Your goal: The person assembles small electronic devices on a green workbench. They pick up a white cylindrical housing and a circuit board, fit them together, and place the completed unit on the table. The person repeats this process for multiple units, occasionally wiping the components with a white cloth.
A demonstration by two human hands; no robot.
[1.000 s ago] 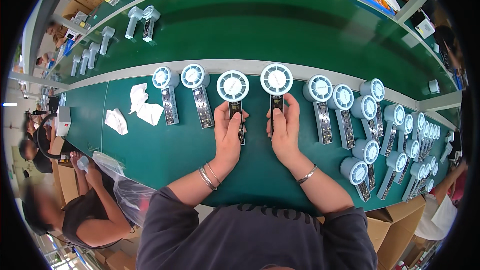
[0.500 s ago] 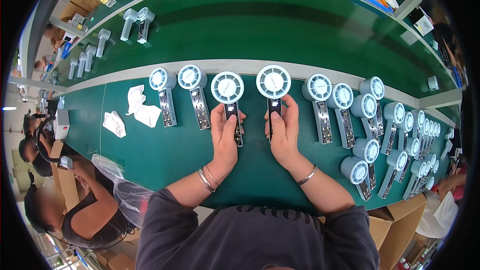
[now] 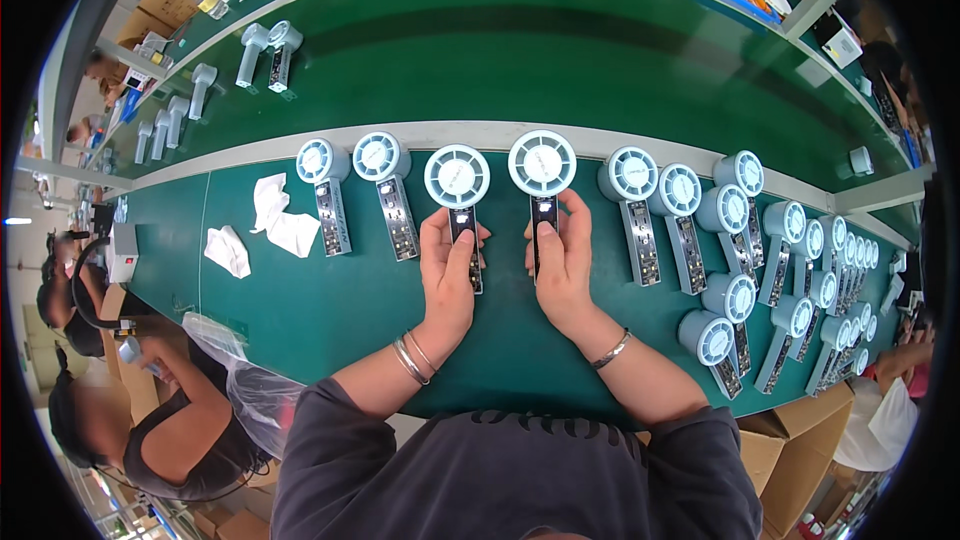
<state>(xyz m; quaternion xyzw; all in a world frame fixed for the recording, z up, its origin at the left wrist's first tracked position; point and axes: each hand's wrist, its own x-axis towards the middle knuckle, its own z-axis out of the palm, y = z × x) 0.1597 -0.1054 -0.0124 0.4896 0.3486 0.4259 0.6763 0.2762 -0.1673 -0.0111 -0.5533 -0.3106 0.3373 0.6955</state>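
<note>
My left hand (image 3: 447, 270) is closed round the handle of a pale-blue handheld fan (image 3: 457, 177), its thumb on the dark, exposed circuit board. A matching handheld fan (image 3: 542, 163) is gripped by my right hand (image 3: 564, 270), thumb likewise pressed on the board. A small white light glows on each board near the thumb. Both fans point head-away from me, round grilles facing up, side by side with a gap between. To the left lie two more fans (image 3: 380, 156) with open handles; another fan (image 3: 633, 174) lies just right of my right hand.
Many similar fans (image 3: 785, 223) fill the table's right side. White cloths (image 3: 228, 251) lie at the left on the green table (image 3: 500, 350). A raised ledge (image 3: 460, 132) runs along the back, with fans (image 3: 285, 37) beyond it. Cardboard boxes (image 3: 800, 440) stand at lower right; a co-worker (image 3: 165, 420) sits at left.
Both hands keep their grip; the right-hand fan has shifted very slightly left. At left, the co-worker's hand and the pale piece in it have moved down a little.
</note>
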